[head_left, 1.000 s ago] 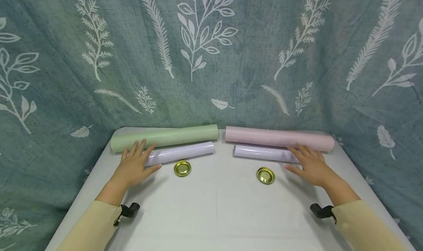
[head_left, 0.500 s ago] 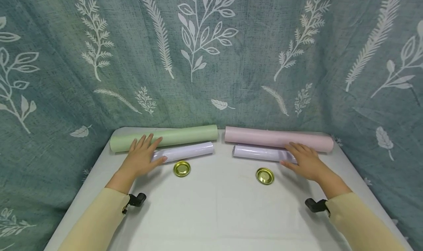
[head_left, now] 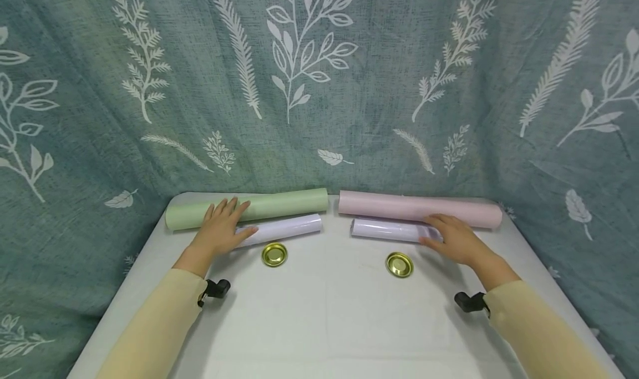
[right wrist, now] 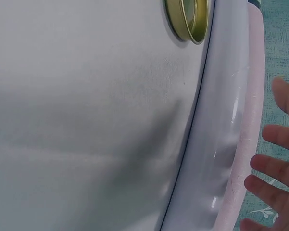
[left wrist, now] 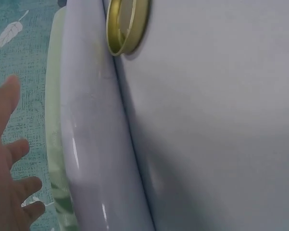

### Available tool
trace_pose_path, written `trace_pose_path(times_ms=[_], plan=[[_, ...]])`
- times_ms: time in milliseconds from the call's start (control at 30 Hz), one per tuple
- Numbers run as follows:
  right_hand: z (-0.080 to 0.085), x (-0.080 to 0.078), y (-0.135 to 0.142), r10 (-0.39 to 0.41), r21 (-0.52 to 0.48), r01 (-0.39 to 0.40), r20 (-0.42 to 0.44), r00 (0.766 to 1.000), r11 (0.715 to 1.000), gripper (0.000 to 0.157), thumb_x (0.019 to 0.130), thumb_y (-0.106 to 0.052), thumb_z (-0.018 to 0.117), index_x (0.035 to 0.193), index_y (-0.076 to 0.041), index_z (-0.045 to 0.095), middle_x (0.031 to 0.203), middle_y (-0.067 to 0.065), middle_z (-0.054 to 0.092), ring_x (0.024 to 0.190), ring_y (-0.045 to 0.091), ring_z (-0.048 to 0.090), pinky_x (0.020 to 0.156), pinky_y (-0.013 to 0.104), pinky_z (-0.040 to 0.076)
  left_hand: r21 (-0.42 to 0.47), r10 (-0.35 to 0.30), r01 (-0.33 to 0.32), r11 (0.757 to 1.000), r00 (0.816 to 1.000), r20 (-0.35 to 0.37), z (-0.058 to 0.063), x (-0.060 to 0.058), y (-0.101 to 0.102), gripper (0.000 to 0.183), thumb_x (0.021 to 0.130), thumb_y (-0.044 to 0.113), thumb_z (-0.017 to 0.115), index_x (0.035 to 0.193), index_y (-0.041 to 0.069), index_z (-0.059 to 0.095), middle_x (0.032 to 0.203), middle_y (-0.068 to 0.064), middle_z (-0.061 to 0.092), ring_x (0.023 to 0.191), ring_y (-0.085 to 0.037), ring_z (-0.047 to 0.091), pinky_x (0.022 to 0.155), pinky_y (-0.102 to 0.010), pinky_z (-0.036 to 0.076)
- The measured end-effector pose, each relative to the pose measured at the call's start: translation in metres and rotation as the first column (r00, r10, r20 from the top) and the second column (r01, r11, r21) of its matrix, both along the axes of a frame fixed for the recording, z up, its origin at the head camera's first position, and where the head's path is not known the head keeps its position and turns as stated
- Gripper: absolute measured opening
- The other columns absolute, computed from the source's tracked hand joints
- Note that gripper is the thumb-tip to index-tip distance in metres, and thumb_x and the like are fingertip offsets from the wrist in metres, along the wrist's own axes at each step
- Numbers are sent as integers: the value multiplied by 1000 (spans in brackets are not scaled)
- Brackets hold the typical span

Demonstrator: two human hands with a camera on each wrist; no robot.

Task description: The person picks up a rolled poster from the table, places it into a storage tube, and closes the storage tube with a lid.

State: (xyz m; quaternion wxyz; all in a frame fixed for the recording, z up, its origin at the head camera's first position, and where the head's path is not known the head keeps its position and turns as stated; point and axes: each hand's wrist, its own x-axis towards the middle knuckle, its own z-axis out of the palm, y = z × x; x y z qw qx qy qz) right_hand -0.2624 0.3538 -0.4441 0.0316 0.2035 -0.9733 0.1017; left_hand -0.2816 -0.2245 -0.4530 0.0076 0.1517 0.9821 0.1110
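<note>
My left hand [head_left: 219, 229] is held with fingers spread above the left pale lilac, glossy roll [head_left: 289, 227] and the matte green roll [head_left: 287, 202] behind it. On the other side, my right hand [head_left: 454, 239] hovers over the right lilac roll [head_left: 384, 230] and a pink roll [head_left: 384, 205], its fingers loosely bent. Both wrist views show the fingers apart from the rolls, holding nothing. A small round gold dish [head_left: 274, 254] lies in front of the left lilac roll. Its twin, another gold dish [head_left: 399, 264], lies before the right one. Each hand hides part of the rolls beneath it.
The rolls lie along the back edge of a white-covered table [head_left: 324, 318]. Behind it hangs a teal curtain [head_left: 369, 135] with white leaf prints. Black wrist mounts stick out inward from both sleeves.
Both hands have moved inward toward the middle, the left one also slightly farther back. The right fingers look a little more bent. The rolls and dishes lie as before.
</note>
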Motion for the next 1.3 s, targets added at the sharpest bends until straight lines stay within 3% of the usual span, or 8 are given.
trace_pose_path(times_ms=[333, 567, 1000, 1300], plan=[[-5, -6, -2, 11, -43, -9, 31, 999, 999, 56, 99, -40, 64, 137, 0, 58, 137, 26, 55, 127, 48, 48, 106, 65, 33, 40, 17, -18, 999, 999, 33, 6, -25, 5, 84, 97, 68, 41, 161, 17, 21, 163, -24, 17, 149, -48, 11, 117, -65, 0], [-9, -7, -1, 25, -82, -24, 9, 1000, 996, 46, 99, -38, 64, 126, -1, 67, 127, 22, 62, 120, 44, 54, 103, 62, 39, 60, 46, -50, 997, 997, 65, 8, -36, 3, 83, 98, 61, 51, 161, 14, 22, 161, -23, 25, 147, -49, 15, 117, -67, 3], [-17, -12, -5, 31, -148, -36, -39, 999, 988, 39, 95, -30, 70, 122, -2, 69, 124, 22, 64, 119, 44, 55, 104, 60, 39, 36, 61, -66, 997, 991, 116, 8, -56, -3, 83, 95, 59, 58, 158, 14, 30, 159, -24, 29, 145, -50, 21, 115, -68, 8], [-19, -12, -4, 28, -174, -31, -23, 999, 984, 36, 94, -26, 72, 122, -3, 69, 125, 21, 63, 121, 43, 54, 105, 59, 39, 37, 105, -116, 993, 967, 231, 8, -65, -1, 81, 94, 53, 65, 159, 20, 30, 157, -27, 31, 141, -56, 24, 114, -70, 2]])
